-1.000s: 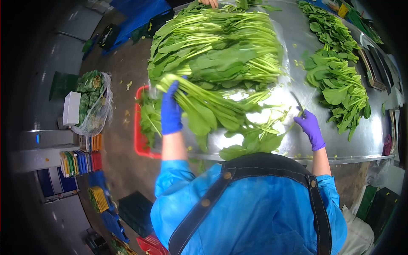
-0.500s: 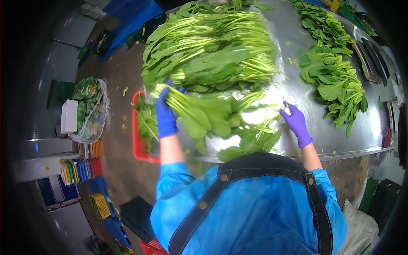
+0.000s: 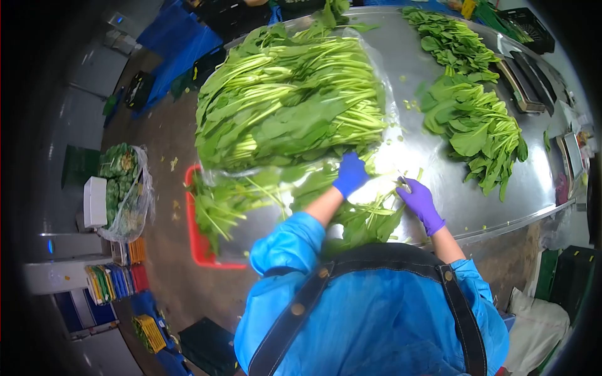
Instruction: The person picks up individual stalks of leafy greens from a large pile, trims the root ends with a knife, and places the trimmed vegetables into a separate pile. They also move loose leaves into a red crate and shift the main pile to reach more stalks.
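Observation:
A big pile of long-stemmed leafy greens [image 3: 288, 100] lies on a clear plastic sheet on the steel table [image 3: 501, 194]. My left hand [image 3: 351, 174], in a blue glove, reaches across to the pile's near right edge, its fingers curled over a few stems there. Close beside it is my right hand [image 3: 419, 202] in a purple glove, gripping a small knife [image 3: 402, 182] whose blade points toward the left hand. Loose greens [image 3: 367, 219] lie on the table just under both hands, and more [image 3: 219, 203] hang over the table's left end.
A second heap of greens [image 3: 473, 122] runs along the table's right side, with trays [image 3: 523, 81] beyond it. A red crate [image 3: 194, 241] sits below the table's left end. On the floor are a plastic bag of greens [image 3: 125, 182], a white box [image 3: 94, 200] and stacked coloured crates [image 3: 116, 276].
My left hand let go of the bundle at the pile's left edge and swung right, ending next to my right hand. The right hand with the knife drew slightly left and nearer.

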The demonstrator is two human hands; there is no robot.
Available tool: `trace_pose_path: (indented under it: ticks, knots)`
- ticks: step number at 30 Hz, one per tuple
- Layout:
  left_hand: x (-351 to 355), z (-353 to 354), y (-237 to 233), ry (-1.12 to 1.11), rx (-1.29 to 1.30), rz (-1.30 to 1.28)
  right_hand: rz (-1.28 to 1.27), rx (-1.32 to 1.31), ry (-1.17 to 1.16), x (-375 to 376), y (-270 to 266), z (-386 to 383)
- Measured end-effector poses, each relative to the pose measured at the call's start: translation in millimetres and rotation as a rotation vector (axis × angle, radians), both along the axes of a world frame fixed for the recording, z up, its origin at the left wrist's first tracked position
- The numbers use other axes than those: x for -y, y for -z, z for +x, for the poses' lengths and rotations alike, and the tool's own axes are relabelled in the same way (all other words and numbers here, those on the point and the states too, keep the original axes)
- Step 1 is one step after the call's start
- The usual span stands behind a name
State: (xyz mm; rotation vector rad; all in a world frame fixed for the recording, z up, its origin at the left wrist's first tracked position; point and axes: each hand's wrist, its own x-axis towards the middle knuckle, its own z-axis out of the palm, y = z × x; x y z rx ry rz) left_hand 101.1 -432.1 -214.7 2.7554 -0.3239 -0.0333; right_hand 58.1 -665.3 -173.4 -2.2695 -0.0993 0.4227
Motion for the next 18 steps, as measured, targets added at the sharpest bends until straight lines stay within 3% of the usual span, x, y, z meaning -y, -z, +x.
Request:
trace_pose_path:
  ticks: [5,8,11,13,15,18]
  knots:
    - [3,-15,10,-0.025,0.143,-0.109,-0.065,0.031,0.009,3,12,-4]
    - [0,-23,10,0.043,0.033,-0.175,0.002,0.094,-0.002,-1,27,-2]
    - [4,-33,-14,0.130,-0.175,-0.062,0.018,0.197,-0.017,-15,22,5]
    - [4,-39,-21,0.146,-0.208,-0.062,0.379,-0.251,0.218,-26,4,10]
    - [4,-48,-34,0.129,-0.161,-0.082,0.398,-0.189,0.210,-32,6,15]
    - [-3,-64,-63,0.138,-0.008,-0.114,0.526,-0.414,0.082,-39,-14,15]
